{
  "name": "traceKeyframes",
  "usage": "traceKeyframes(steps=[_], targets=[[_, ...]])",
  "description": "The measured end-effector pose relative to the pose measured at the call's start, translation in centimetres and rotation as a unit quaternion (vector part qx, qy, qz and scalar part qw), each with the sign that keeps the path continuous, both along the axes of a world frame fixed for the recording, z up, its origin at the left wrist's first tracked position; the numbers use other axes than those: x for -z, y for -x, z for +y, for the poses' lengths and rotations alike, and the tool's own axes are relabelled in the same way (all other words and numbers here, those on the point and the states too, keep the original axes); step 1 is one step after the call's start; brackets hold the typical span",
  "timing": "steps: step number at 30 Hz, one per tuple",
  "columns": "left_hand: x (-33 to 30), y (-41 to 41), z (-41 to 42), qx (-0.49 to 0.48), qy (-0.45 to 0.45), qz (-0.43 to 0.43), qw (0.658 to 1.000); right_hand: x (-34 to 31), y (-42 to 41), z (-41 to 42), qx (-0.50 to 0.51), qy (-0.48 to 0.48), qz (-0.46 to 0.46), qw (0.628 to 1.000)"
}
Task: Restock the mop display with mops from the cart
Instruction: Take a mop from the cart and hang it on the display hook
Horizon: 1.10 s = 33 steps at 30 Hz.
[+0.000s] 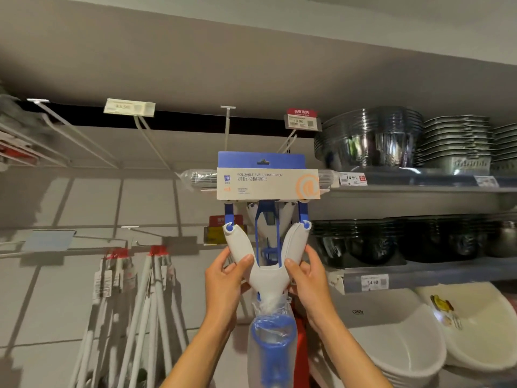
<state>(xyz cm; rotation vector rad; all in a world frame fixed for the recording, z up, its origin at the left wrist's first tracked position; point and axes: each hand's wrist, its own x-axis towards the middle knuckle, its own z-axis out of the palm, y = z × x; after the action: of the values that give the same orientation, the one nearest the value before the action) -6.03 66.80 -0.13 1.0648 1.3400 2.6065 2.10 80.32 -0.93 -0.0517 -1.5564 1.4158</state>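
I hold a foldable sponge mop (267,275) upright in front of the display wall. Its white Y-shaped yoke has blue arms, and a blue and beige card sleeve (267,182) wraps the sponge head at the top. My left hand (226,278) grips the yoke's left arm and my right hand (306,275) grips the right arm. The card's hang slot sits just below a white display hook (288,142) with a red price tag (301,119). The mop's plastic-wrapped handle (272,345) runs down out of view. The cart is not in view.
Empty white hooks (151,138) jut from the wall to the left. Several white-handled mops (134,303) hang at lower left. Shelves on the right carry stacked steel bowls (369,138), dark bowls (391,239) and white plastic basins (414,348).
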Motion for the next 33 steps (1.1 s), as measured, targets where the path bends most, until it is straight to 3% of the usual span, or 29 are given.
traceKeyframes(steps=[24, 33], targets=[[-3.9, 4.0, 10.7, -0.009, -0.004, 0.11, 0.994, -4.3, 2.9, 8.9, 0.054, -0.013, 0.053, 0.997], [-4.6, 3.5, 13.2, -0.021, -0.013, 0.088, 0.996, -5.4, 2.7, 11.7, 0.036, -0.03, 0.062, 0.997]])
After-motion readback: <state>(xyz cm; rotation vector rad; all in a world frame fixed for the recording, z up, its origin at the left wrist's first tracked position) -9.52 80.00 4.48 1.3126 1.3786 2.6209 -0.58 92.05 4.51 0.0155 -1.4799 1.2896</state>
